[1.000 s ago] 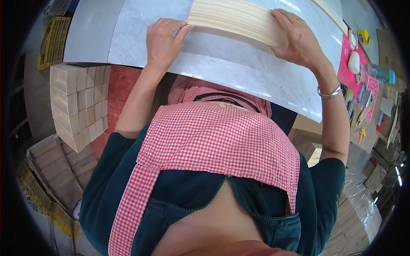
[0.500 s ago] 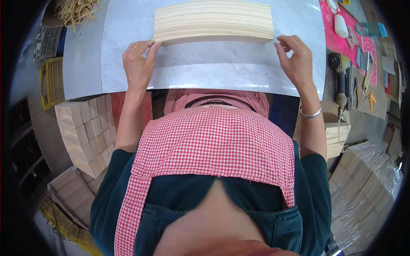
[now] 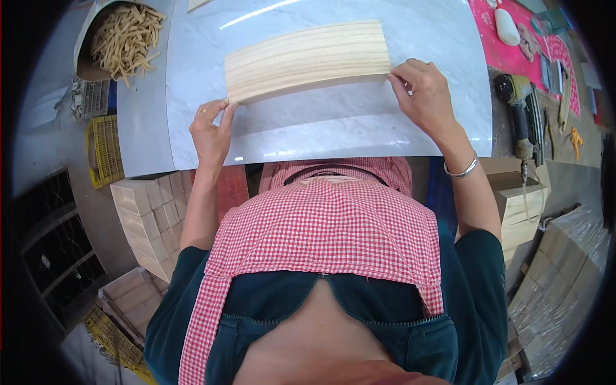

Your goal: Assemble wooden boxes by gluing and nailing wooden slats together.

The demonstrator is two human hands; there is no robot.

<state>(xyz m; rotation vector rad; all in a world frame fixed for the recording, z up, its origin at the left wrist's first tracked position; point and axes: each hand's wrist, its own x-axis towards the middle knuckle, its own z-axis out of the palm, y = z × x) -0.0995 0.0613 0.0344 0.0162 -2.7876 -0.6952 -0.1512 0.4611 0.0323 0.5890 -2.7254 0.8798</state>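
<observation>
A long pale panel of edge-joined wooden strips [image 3: 308, 59] lies on the white marble-patterned tabletop [image 3: 333, 125]. My left hand [image 3: 210, 131] pinches its near left corner with thumb and fingers. My right hand [image 3: 427, 96], with a silver bangle at the wrist, grips its near right corner. Both forearms reach up from a red-and-white checked apron over a dark teal top.
A box of wood shavings [image 3: 122, 38] sits at the table's far left. Stacked pale wood blocks [image 3: 151, 221] stand on the floor to my left, beside a yellow crate [image 3: 106, 151]. A power tool [image 3: 516, 112] and a pink mat with small tools [image 3: 513, 29] lie to the right.
The view has swung so the panel now lies lower and more centred in front of me. Both hands stay on its two near corners.
</observation>
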